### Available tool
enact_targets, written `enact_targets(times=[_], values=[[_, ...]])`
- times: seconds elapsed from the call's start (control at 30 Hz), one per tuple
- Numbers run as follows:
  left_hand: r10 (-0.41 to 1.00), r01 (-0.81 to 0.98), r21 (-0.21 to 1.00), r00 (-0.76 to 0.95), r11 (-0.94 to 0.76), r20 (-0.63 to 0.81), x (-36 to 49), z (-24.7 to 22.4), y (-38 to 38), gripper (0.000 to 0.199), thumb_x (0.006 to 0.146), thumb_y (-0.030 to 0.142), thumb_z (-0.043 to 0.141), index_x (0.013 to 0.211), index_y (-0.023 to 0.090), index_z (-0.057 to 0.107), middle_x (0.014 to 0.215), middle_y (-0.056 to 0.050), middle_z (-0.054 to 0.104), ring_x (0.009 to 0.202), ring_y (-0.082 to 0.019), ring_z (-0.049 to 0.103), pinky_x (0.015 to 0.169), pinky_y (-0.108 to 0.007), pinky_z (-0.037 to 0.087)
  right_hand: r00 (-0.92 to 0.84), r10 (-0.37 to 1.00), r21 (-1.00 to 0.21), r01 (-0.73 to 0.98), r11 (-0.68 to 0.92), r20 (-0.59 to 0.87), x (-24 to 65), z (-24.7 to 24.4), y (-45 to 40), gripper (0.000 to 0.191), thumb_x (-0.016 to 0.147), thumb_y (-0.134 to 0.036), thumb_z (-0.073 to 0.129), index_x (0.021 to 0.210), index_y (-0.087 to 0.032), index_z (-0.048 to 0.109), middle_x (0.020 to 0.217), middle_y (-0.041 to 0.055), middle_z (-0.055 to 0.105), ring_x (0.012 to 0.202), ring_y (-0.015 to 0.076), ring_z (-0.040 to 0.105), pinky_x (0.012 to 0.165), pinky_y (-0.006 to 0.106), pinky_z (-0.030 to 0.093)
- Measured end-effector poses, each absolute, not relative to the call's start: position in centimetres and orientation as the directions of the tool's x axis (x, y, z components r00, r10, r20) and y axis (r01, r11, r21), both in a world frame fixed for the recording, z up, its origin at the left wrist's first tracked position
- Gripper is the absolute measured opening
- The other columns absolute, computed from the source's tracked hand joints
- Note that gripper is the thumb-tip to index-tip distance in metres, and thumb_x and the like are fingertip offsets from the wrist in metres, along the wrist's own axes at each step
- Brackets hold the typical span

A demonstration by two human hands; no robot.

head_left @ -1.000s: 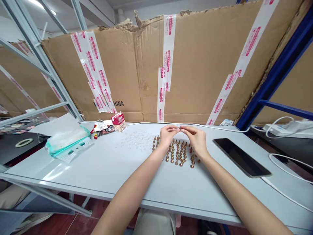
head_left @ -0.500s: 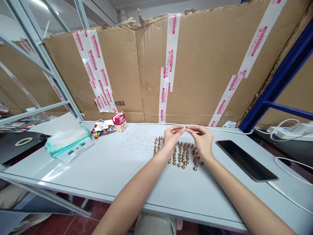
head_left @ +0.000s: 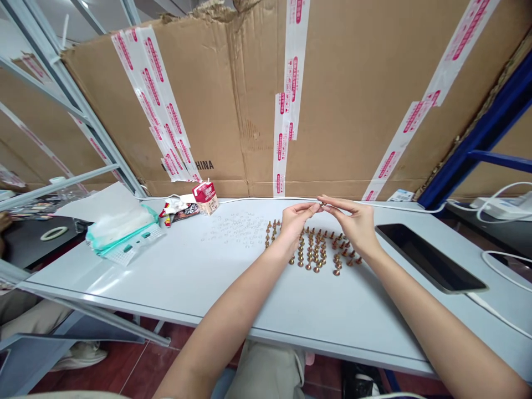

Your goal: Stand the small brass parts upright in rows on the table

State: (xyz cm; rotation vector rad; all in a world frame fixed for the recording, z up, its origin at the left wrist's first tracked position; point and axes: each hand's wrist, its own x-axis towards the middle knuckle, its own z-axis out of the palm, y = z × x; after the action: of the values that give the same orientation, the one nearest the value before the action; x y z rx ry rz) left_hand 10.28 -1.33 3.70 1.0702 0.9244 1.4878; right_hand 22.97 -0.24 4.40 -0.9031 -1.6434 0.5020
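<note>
My left hand (head_left: 296, 220) and my right hand (head_left: 353, 219) meet fingertip to fingertip above the back of the table, both closed in a pinch. Between the fingertips shows a small brass-coloured screw (head_left: 322, 204), mostly covered by the fingers; whether a clear ring is on it I cannot tell. Below my hands, many brass-coloured screws (head_left: 308, 256) stand in rows on their wide heads, shanks upward. My left hand and forearm hide part of the rows. Left of them, tiny clear rings (head_left: 239, 228) lie scattered on the white tabletop (head_left: 199, 277).
A dark phone (head_left: 430, 257) lies at the right, with white cables beyond it. A small red drink carton (head_left: 205, 198) and wrappers (head_left: 178, 210) stand at the back left. Near the left end lies a teal-edged plastic pack (head_left: 124, 233). A cardboard wall (head_left: 344, 111) closes off the back.
The camera view has tilted down and shifted slightly. My fingertips remain together, and a brass-coloured bit now shows between them where something whitish showed before.
</note>
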Motion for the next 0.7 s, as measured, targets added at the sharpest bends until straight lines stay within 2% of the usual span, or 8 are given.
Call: enact_targets(times=[0.1, 0.27, 0.43, 0.6, 0.7], values=[[0.985, -0.286, 0.942, -0.043, -0.174, 0.169, 10.3, 3.6, -1.2, 0.017, 0.067, 0.029, 0.067, 0.076, 0.014, 0.067, 0.077, -0.005, 0.068, 0.082, -0.017, 0.058, 0.076, -0.029, 0.038, -0.073, 0.767, -0.708, 0.339, 0.620, 0.637, 23.5, 4.8, -0.2, 0.017, 0.069, -0.032, 0.064, 0.083, -0.024, 0.071, 0.094, 0.0015, 0.068, 0.099, 0.0248, 0.059, 0.092, 0.040, 0.042], [0.985, -0.270, 0.951, 0.042, -0.152, 0.169, 10.2, 3.4, -1.1, 0.026, 0.069, 0.038, 0.065, 0.084, 0.016, 0.067, 0.081, -0.004, 0.068, 0.079, -0.014, 0.055, 0.072, -0.027, 0.038, -0.048, 0.755, -0.686, 0.383, 0.618, 0.654, 23.9, 5.3, -0.4, 0.018, 0.067, -0.032, 0.065, 0.082, -0.023, 0.070, 0.082, 0.0015, 0.069, 0.085, 0.0221, 0.063, 0.084, 0.035, 0.046], [0.974, -0.283, 0.937, 0.032, -0.206, 0.224, 10.2, 4.0, -1.4, 0.017, 0.070, 0.030, 0.066, 0.080, 0.016, 0.067, 0.081, -0.004, 0.068, 0.082, -0.016, 0.057, 0.078, -0.030, 0.039, -0.043, 0.721, -0.654, 0.386, 0.651, 0.692, 24.3, 5.1, 0.0, 0.014, 0.068, -0.035, 0.064, 0.071, -0.021, 0.067, 0.080, 0.0023, 0.068, 0.082, 0.0209, 0.062, 0.080, 0.034, 0.046], [0.975, -0.238, 0.947, 0.004, -0.216, 0.223, 10.2, 4.3, -1.5, 0.018, 0.068, 0.031, 0.067, 0.080, 0.017, 0.068, 0.085, -0.004, 0.067, 0.085, -0.018, 0.056, 0.077, -0.032, 0.039, -0.067, 0.660, -0.534, 0.531, 0.658, 0.748, 24.7, 5.1, 0.0, 0.013, 0.069, -0.036, 0.064, 0.070, -0.024, 0.067, 0.076, 0.0031, 0.066, 0.082, 0.0218, 0.058, 0.078, 0.036, 0.044], [0.984, -0.200, 0.965, 0.010, -0.170, 0.176, 10.0, 4.1, -1.2, 0.025, 0.066, 0.037, 0.067, 0.083, 0.019, 0.068, 0.086, -0.003, 0.067, 0.086, -0.018, 0.055, 0.072, -0.029, 0.038, -0.103, 0.608, -0.463, 0.552, 0.694, 0.788, 24.9, 5.4, -0.1, 0.012, 0.071, -0.036, 0.064, 0.072, -0.025, 0.068, 0.076, 0.0034, 0.067, 0.083, 0.0225, 0.057, 0.078, 0.037, 0.043]])
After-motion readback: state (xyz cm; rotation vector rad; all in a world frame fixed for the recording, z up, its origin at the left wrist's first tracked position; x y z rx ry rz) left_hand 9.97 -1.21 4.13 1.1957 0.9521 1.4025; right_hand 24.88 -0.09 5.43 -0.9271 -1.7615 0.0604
